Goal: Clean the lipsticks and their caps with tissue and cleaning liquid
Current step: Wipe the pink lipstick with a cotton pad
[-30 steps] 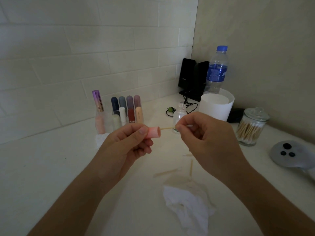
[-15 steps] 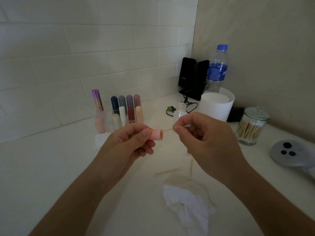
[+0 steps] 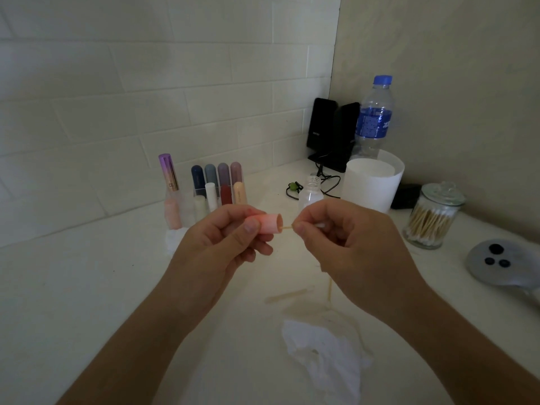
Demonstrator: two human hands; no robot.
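Now pink cap (image 3: 267, 224) pinched between left hand (image 3: 217, 252) fingers (image 3: 252, 227).

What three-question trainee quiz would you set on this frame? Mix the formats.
1. True or false: the left hand holds the pink cap with its open end toward the right hand.
2. The right hand pinches: A tweezers, B a cotton swab, C a brush?
3. Fill in: the small clear bottle behind the hands stands with its cap ____ (on/off).
Key: 1 true; 2 B; 3 off.
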